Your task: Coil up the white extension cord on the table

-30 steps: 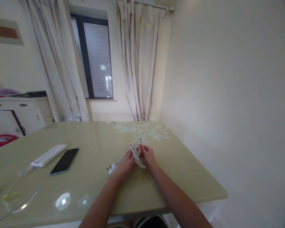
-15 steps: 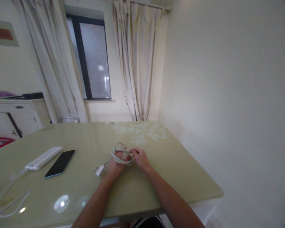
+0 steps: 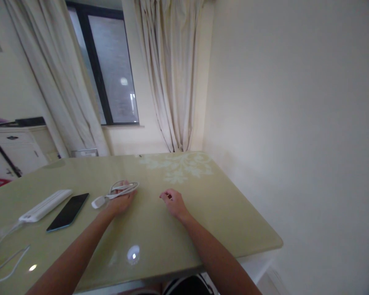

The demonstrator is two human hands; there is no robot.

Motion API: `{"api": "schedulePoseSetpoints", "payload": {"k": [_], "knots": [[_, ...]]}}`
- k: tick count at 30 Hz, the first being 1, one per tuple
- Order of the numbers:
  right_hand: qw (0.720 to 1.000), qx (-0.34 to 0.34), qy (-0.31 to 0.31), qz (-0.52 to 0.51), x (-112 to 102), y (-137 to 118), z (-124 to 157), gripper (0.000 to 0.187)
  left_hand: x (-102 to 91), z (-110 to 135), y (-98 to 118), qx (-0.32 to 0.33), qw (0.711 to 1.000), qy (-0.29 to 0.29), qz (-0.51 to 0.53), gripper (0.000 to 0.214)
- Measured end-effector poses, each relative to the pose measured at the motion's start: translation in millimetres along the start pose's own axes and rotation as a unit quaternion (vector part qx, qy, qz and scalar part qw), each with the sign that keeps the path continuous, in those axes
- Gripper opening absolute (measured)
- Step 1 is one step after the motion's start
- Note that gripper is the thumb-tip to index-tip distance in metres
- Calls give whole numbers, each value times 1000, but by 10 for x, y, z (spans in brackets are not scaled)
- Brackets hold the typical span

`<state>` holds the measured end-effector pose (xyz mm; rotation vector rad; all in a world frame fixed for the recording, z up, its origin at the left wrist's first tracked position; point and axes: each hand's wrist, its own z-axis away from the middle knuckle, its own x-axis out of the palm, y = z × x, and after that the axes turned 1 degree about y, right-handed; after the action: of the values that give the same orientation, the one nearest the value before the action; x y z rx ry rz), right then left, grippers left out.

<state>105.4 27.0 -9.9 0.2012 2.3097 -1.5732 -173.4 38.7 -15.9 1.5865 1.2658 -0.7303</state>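
Note:
A white charging cable (image 3: 126, 189) is wound into a loose coil, and my left hand (image 3: 122, 201) is closed around it above the table. The white plug (image 3: 99, 202) on the cable hangs out to the left of that hand. Apart from the cable, my right hand (image 3: 173, 201) is over the middle of the table with its fingers curled together in a pinch. A small dark spot shows between those fingers; whether it is a thing or a gap I cannot make out.
On the left of the glossy green table (image 3: 233, 217) lie a black-screened phone (image 3: 68, 212) and a white power strip (image 3: 46, 206) with its cord (image 3: 10, 262). A wall (image 3: 279, 123) runs along the right; curtains (image 3: 172, 82) and a white cabinet (image 3: 18, 143) stand behind.
My left hand has carried the coiled cable left, towards the phone. My right hand has come away from the coil and stays near the middle. The view has shifted slightly right.

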Motion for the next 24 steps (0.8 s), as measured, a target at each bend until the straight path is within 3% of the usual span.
{"api": "schedulePoseSetpoints", "payload": {"k": [5, 7, 12, 15, 17, 21, 24], "knots": [[1000, -5, -4, 12, 25, -19, -23, 19, -92, 569, 37, 36, 990, -89, -103, 61], [1000, 1, 1, 18, 51, -2, -25, 18, -200, 729, 141, 29, 988, -79, -130, 62], [999, -5, -9, 40, 92, 87, 0, 16, -390, 923, 535, -10, 980, -35, -194, 42], [999, -8, -14, 49, 91, 108, 14, 16, -349, 865, 665, 39, 979, 37, -195, 38], [999, -1, -11, 53, 89, 105, 21, 16, -282, 733, 639, 43, 980, 59, -188, 46], [999, 4, -17, 52, 75, 102, 34, 15, -181, 369, 367, 29, 986, -19, -166, 61], [998, 4, -19, 56, 69, 102, 35, 15, -158, 163, 194, -4, 986, -33, -164, 61]]}}
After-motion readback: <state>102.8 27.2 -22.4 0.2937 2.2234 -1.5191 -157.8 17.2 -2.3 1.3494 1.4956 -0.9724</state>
